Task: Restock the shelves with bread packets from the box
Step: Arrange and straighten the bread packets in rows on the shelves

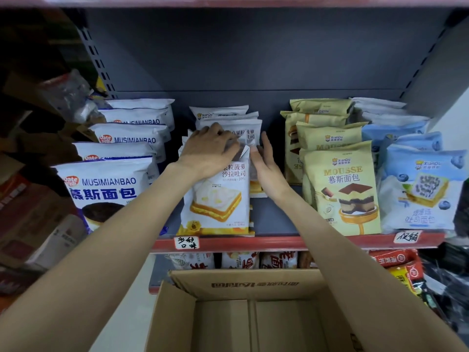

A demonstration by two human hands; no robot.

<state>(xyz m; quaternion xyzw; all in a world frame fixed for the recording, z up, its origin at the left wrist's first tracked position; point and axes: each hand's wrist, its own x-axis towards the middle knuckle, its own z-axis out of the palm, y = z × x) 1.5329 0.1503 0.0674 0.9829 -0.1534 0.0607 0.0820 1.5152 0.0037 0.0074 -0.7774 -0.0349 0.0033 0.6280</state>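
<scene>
A row of white bread packets with a sandwich picture stands in the middle of the shelf [276, 243]. My left hand [210, 148] grips the top edge of the front packet [218, 199], fingers curled over it. My right hand [266, 166] lies flat against the right side of the same row, fingers straight and touching the packet behind [250, 134]. The cardboard box [243, 285] sits open below the shelf, and its visible floor is bare.
White and blue bread packets [106, 189] fill the shelf's left, yellow mousse packets [342, 189] and pale blue packets [421, 189] its right. A gap of bare shelf lies between the white row and the yellow one. Snack packs [238, 260] sit on the lower shelf.
</scene>
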